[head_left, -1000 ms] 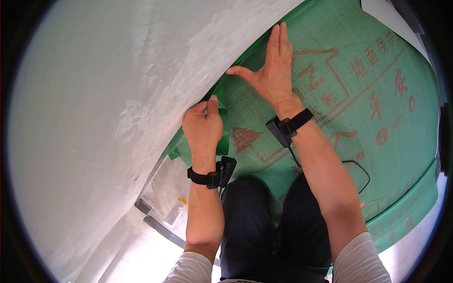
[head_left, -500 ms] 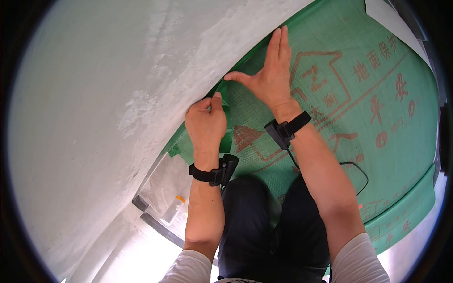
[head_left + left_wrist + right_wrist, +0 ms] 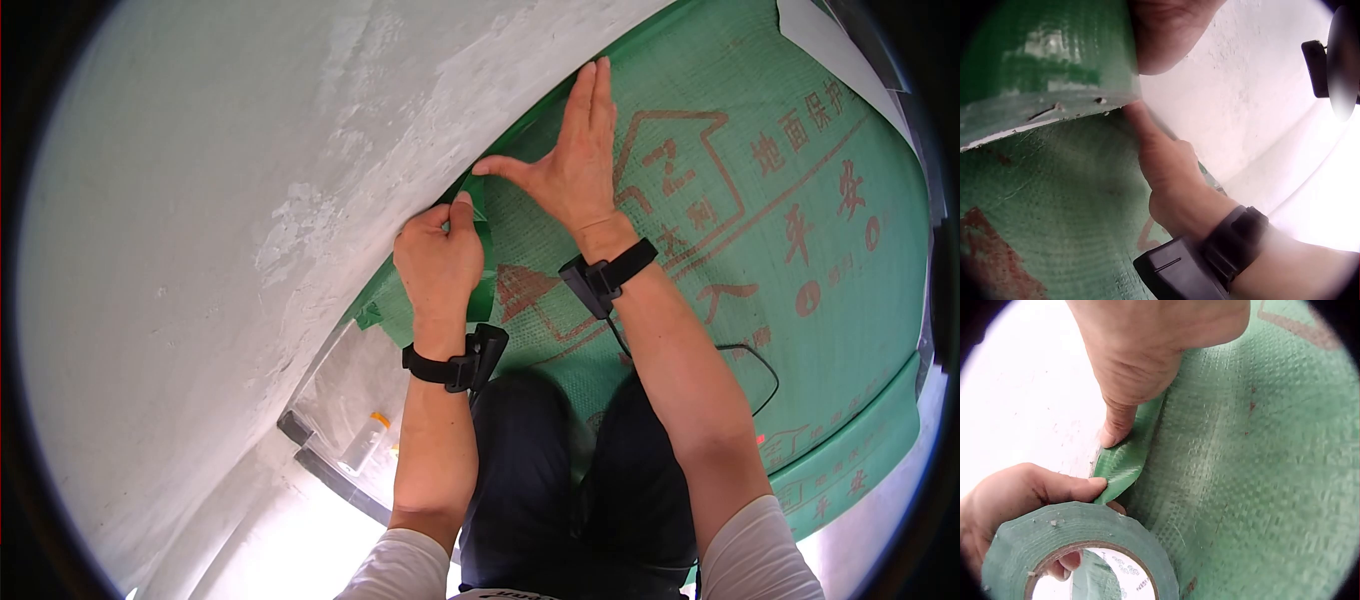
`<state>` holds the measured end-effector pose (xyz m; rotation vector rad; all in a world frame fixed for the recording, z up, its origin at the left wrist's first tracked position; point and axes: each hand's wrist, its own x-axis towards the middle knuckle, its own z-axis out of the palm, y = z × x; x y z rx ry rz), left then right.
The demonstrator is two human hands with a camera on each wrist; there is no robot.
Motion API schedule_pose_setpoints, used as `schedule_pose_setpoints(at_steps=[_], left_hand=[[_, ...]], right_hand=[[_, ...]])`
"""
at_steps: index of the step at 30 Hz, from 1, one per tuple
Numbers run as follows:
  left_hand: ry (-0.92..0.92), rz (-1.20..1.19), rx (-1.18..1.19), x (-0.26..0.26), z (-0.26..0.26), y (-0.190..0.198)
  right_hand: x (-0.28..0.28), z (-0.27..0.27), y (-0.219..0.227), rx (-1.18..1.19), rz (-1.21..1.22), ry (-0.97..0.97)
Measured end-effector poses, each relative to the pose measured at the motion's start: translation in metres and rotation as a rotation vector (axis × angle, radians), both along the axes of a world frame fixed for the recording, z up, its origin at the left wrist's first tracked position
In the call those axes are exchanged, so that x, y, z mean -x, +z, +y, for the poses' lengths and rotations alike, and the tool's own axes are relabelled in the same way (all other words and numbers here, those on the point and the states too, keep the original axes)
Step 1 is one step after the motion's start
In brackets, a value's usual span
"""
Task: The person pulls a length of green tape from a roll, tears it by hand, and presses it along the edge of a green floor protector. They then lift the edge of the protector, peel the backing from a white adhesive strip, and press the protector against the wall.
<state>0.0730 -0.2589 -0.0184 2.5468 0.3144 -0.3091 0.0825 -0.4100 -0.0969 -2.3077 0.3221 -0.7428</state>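
A roll of green tape [image 3: 1016, 550] hangs in my left hand [image 3: 440, 260], whose fingers show through its core in the right wrist view. That hand's thumb pinches the loose strip of tape [image 3: 1124, 465] close to the roll. The strip runs along the seam between the pale wall [image 3: 250, 200] and a green woven floor sheet [image 3: 620, 270]. My right hand [image 3: 575, 165] rests on the sheet's edge with two fingers straight and the thumb spread. Its thumb tip presses the strip against the wall side. In the left wrist view the roll's side fills the upper left.
A clear bottle with an orange cap [image 3: 365, 443] stands or lies on the bare floor [image 3: 350, 385] left of the left forearm. Dark-trousered knees [image 3: 520, 430] are on the sheet. A black cable [image 3: 765, 365] trails from the right wrist camera. White material [image 3: 835, 50] lies at the upper right.
My left hand has shifted slightly up and right, and the right thumb has come down a little, so the two thumbs are closer together. The view has tilted slightly.
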Motion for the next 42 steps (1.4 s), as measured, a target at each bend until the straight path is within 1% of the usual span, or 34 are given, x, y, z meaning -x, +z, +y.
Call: schedule_pose_setpoints(at_steps=[11,16,19,23,26,28,29,31,35,37,38,40,41,42], left_hand=[[-0.001,0.006,0.008,-0.001,0.0,0.001],[0.012,0.011,0.004,-0.001,-0.001,0.001],[0.01,-0.013,0.008,-0.001,-0.001,0.0],[0.013,0.009,-0.004,-0.001,-0.001,0.001],[0.009,0.017,0.014,-0.001,-0.002,0.003],[0.013,0.03,0.042,0.0,-0.002,0.005],[0.019,0.028,0.042,0.001,0.001,0.002],[-0.049,-0.057,0.04,0.003,0.005,-0.007],[-0.035,-0.054,0.051,0.003,0.006,-0.005],[-0.016,-0.042,0.125,0.004,0.009,-0.009],[-0.011,-0.045,0.126,0.004,0.009,-0.007],[-0.008,0.025,0.098,0.004,0.006,-0.001],[-0.005,0.023,0.099,0.004,0.006,-0.002],[-0.021,0.007,0.092,0.005,0.007,-0.005]], right_hand=[[-0.001,0.007,-0.001,-0.001,0.004,-0.029],[0.006,0.014,0.002,0.001,0.075,-0.013],[0.005,0.02,0.002,0.026,0.074,-0.032],[0.012,0.023,0.011,0.002,0.118,-0.035],[0.021,0.025,0.02,-0.027,0.072,-0.06],[0.027,0.028,0.015,-0.141,-0.038,0.137],[0.028,0.029,0.017,-0.14,-0.04,0.143],[0.03,0.032,0.019,-0.192,-0.007,0.491],[0.018,0.024,0.025,-0.116,-0.012,0.558],[0.014,0.016,0.032,-0.032,0.094,0.657],[0.011,0.014,0.034,-0.03,0.092,0.662],[0.004,0.01,0.037,0.085,0.148,0.769],[0.0,0.009,0.038,0.086,0.146,0.772],[-0.003,0.009,0.039,0.156,0.151,0.834]])
